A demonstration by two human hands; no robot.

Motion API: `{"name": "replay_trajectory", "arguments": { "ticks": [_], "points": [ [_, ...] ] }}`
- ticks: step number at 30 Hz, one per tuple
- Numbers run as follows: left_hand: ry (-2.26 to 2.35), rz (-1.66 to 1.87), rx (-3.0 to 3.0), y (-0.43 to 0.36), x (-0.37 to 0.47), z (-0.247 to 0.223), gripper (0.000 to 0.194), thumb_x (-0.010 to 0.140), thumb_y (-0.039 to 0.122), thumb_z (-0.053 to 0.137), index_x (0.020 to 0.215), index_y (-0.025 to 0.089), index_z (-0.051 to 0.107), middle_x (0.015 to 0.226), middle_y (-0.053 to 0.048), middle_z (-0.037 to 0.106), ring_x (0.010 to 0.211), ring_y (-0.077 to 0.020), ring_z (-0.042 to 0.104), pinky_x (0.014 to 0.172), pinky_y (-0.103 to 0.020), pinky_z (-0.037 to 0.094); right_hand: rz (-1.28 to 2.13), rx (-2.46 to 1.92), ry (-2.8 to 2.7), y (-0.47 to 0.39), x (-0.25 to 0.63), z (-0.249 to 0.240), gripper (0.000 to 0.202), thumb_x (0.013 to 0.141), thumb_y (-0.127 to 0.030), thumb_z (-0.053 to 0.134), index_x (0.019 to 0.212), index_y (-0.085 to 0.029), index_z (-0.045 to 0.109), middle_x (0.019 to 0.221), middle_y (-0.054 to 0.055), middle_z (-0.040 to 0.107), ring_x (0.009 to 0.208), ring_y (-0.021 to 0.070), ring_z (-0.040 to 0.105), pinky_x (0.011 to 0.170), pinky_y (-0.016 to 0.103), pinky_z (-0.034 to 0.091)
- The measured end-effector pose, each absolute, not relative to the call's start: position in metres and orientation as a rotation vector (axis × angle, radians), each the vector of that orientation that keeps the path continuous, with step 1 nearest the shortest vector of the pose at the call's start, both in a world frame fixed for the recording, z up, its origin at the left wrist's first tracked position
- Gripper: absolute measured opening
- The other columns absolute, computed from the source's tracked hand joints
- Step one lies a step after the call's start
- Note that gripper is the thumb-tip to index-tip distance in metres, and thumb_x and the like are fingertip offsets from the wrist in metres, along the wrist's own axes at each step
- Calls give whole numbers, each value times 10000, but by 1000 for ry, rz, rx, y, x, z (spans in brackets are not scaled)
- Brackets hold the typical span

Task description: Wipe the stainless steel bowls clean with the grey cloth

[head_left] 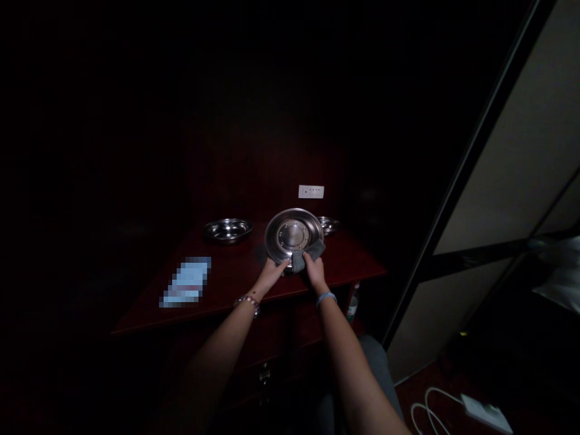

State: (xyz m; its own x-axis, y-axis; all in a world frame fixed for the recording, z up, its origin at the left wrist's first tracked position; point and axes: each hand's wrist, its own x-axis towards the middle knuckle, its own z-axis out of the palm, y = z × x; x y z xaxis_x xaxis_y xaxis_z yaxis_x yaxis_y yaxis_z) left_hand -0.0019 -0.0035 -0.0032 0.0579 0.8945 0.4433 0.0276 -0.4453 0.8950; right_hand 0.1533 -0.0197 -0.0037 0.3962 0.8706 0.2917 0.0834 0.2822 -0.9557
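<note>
A round stainless steel bowl point(293, 234) is held tilted above the dark red desk, its inside facing me. My left hand point(273, 273) grips the rim at the lower left, thumb on the inner side. At the lower right, my right hand point(314, 270) pinches a grey cloth point(304, 256) against the rim, with the thumb on top of the cloth. The fingers behind the bowl are mostly hidden. Behind it to the right, a second steel bowl point(330, 225) is partly covered. Another steel bowl point(228, 231) rests on the desk at the left.
The desk point(244, 284) carries a blurred-out blue sheet point(188, 282) on its left. A white wall socket point(311, 191) is behind. A bottle point(352, 305) stands below the right edge. On the floor lies a white power strip point(487, 414) with its cable. Sliding panels rise at right.
</note>
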Motion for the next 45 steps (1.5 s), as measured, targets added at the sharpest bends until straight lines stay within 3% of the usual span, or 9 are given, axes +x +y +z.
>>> {"name": "replay_trajectory", "arguments": {
  "ticks": [7, 14, 29, 37, 45],
  "points": [
    [939, 1491, 1615, -5, -2, -1, 481, 740, 302, 732, 1183, 148, 629, 1392, -151, 590, 1317, -273, 523, 1162, -403, 317, 696, -1172, -1016, -22, 152, -2, 375, 784, -446, 599, 918, -123, 735, 965, 125, 772, 944, 253, 717, 866, 308, 524],
    [933, 1370, 1556, -9, -2, 2, 448, 720, 412, 744, 1074, 141, 707, 1194, -140, 721, 1203, -305, 615, 1094, -462, 408, 721, -1144, -1012, -22, 153, -4, 382, 777, -466, 609, 930, -137, 730, 977, 116, 773, 954, 254, 716, 860, 307, 527],
    [938, 1418, 1506, -13, -1, 4, 470, 768, 480, 707, 1110, 158, 708, 1274, -124, 688, 1266, -271, 585, 1153, -428, 345, 717, -1137, -1012, -19, 153, -7, 379, 778, -480, 593, 878, -141, 729, 966, 132, 772, 900, 244, 722, 815, 297, 525],
    [971, 1372, 1524, -14, 0, 3, 406, 783, 474, 691, 1033, 156, 731, 1162, -139, 734, 1301, -275, 558, 1161, -450, 322, 711, -1160, -998, -20, 153, -6, 379, 786, -465, 593, 904, -137, 741, 936, 127, 777, 924, 258, 724, 822, 303, 529],
    [1036, 1348, 1543, -9, -1, -3, 440, 778, 482, 683, 1065, 151, 720, 1221, -138, 711, 1235, -290, 606, 1121, -435, 380, 707, -1152, -1003, -19, 153, -7, 378, 781, -463, 595, 893, -134, 746, 916, 125, 776, 904, 265, 729, 816, 312, 530]
  ]
}}
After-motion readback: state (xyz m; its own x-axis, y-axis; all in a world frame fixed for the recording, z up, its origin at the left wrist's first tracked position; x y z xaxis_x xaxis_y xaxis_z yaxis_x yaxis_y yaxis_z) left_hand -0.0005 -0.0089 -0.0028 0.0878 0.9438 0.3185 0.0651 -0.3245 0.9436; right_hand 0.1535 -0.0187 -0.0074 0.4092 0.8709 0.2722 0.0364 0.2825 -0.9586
